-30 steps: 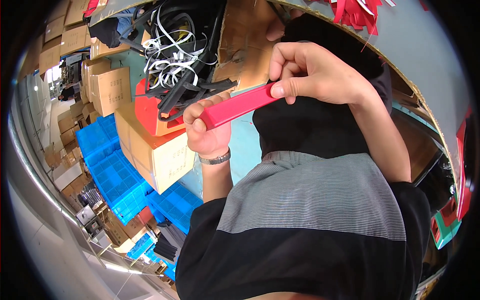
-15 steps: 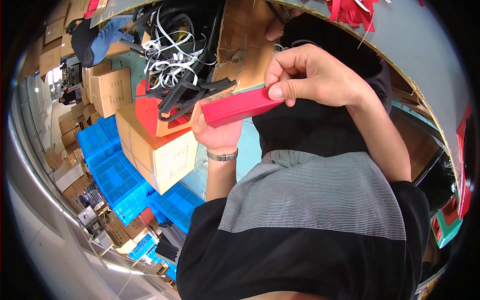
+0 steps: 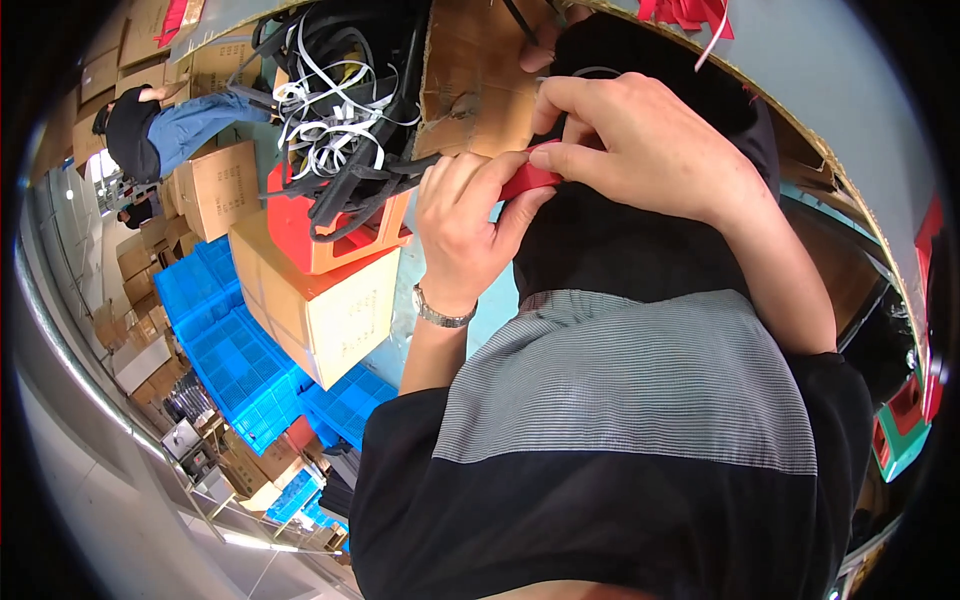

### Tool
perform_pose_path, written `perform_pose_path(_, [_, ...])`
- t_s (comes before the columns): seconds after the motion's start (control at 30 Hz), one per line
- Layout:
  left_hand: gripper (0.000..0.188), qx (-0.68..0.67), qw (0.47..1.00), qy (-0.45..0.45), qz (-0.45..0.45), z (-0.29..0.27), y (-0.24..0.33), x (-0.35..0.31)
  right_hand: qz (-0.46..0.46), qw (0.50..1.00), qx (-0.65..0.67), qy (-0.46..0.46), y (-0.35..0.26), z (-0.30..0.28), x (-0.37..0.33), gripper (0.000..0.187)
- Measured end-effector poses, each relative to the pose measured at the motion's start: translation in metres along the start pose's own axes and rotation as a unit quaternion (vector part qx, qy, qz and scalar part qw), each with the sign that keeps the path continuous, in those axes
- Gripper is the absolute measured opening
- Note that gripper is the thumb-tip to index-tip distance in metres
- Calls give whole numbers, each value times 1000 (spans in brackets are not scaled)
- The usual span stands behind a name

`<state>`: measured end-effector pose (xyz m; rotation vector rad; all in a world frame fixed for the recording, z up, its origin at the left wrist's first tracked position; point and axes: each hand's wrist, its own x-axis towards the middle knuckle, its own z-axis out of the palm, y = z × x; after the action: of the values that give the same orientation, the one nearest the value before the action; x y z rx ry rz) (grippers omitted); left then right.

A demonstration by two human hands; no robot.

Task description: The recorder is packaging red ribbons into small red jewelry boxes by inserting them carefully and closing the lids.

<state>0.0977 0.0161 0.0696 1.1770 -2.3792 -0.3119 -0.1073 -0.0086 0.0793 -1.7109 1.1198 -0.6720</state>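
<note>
Between my two hands, in front of my chest, is a flat red strap-like piece [image 3: 527, 182]; most of it is hidden behind my fingers, and I cannot make out its exact kind. My left hand [image 3: 465, 225], with a metal watch [image 3: 443, 308] on its wrist, is closed round the piece, fingers over the top and thumb below. At the right end of the piece, my right hand [image 3: 640, 150] pinches it between thumb and curled fingers.
Tangled white ribbons and black straps [image 3: 345, 110] lie at upper left, above a red-orange container [image 3: 335, 250] on a carton [image 3: 350, 325]. Blue crates [image 3: 235, 365] stand beside it. A grey table [image 3: 830, 90] with red strips [image 3: 690, 14] curves along the upper right. Another person [image 3: 140, 135] is at far left.
My left hand has turned over and closed round the red piece, now covering most of it. My right hand stays at its right end. The other person in the background has shifted.
</note>
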Motion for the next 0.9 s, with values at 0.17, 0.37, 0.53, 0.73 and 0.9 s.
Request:
perform_pose_path(0.17, [27, 21, 1000, 7, -15, -10, -12, -5, -109, 960, -205, 154, 22, 14, -6, 23])
perform_pose_path(0.37, [31, -79, 995, 28, -61, -16, -17, -20, -7, 998, 61, -28, 41, 7, -9, 23])
perform_pose_path(0.53, [38, -234, 952, 94, -174, -15, -24, -36, 69, 957, 281, -18, 62, 15, -9, 25])
perform_pose_path(0.73, [41, -370, 908, 108, -167, -10, -38, -50, 42, 936, 348, -21, 64, 30, -8, 23])
perform_pose_path(0.9, [41, -430, 876, 142, -162, -3, -40, -54, 49, 938, 342, -5, 63, 38, -9, 21])
